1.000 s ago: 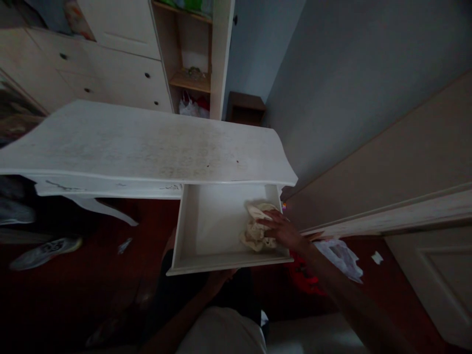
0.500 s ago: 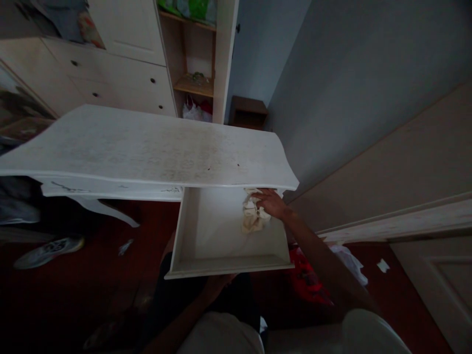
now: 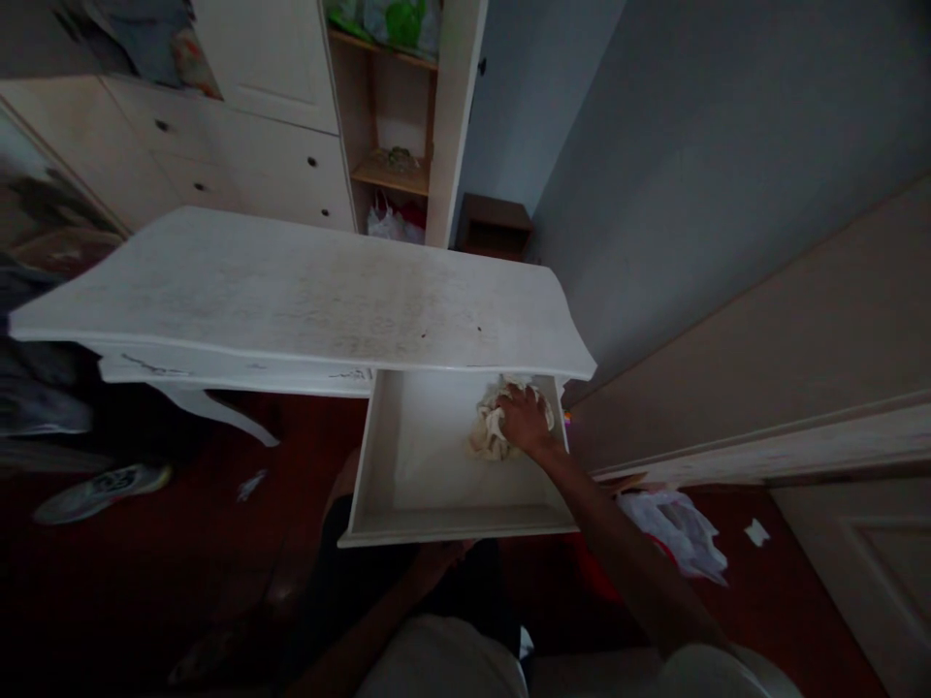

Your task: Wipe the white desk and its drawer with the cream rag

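Observation:
A white table (image 3: 305, 281) with a smudged top has its drawer (image 3: 429, 465) pulled out toward me. Inside the drawer, at its right side, my right hand (image 3: 525, 419) presses on a crumpled cream cloth (image 3: 489, 431), its fingers curled into the folds. Part of the cloth is covered by that hand. Beneath the drawer's front edge is my left hand (image 3: 438, 562), dark and partly hidden by the drawer front, so how its fingers lie does not show.
Behind the table stands a white cabinet (image 3: 269, 170) with open shelves (image 3: 393, 173). A grey wall (image 3: 698, 194) runs along the right. On the red floor lie a shoe (image 3: 102, 492), a white plastic bag (image 3: 676, 528) and a scrap of paper (image 3: 756, 531).
My right hand has drawn the cloth slightly toward me from the drawer's back right, bunching it more. My left hand stays under the drawer front. The view has shifted slightly.

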Demonstrator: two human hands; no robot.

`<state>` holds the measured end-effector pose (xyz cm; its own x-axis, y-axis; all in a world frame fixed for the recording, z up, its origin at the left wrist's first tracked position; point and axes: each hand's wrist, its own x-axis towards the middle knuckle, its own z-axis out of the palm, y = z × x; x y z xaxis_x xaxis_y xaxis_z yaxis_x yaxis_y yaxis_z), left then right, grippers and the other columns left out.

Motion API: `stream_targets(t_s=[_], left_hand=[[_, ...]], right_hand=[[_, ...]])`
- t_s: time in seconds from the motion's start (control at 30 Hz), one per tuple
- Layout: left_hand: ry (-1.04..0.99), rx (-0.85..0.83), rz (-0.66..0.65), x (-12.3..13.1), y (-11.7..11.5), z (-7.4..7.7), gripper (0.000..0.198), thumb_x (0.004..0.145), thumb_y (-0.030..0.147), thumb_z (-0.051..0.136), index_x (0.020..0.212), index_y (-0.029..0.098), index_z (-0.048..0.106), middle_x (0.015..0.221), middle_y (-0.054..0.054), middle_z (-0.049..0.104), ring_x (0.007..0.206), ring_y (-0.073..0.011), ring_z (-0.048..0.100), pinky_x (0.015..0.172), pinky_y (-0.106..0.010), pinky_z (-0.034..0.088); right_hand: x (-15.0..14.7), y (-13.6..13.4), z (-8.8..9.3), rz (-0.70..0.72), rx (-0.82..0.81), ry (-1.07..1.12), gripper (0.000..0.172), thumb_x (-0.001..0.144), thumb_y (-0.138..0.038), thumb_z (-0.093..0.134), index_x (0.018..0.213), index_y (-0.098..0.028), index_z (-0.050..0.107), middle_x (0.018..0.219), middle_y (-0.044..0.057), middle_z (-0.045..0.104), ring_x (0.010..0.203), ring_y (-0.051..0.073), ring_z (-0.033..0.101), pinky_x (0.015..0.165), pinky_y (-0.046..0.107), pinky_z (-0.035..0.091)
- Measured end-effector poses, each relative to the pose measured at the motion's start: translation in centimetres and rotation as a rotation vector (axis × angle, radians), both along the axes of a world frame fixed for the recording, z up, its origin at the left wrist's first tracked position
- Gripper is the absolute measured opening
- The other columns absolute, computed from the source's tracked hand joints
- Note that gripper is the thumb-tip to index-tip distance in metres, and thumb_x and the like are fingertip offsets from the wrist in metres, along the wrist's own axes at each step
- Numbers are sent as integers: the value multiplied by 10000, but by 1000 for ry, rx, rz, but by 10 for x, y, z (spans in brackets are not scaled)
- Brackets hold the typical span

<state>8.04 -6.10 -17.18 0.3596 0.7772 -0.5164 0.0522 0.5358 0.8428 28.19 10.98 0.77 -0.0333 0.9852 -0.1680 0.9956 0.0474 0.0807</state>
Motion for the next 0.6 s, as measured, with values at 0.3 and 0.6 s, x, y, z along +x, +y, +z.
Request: stream_targets(t_s=[0.3,0.6], left_hand=[[-33,-45,18,5,4,14,633,510,778,685,676,167,688,672,-47,666,627,-164,560,609,-296,420],[-93,-106,29,4,7,28,580,491,705,713,688,161,672,671,-43,667,596,-150,547,583,-284,400]], right_hand=[[-8,-35,-3,-204,-160,39,626,888,-479,554,1418,-186,397,1288,194,563,1029,329,666,808,411,515],[-8,-75,-14,109,-422,-3,434,885,-209,525,1319,-194,528,1176,166,644,964,275,695,762,348,509]])
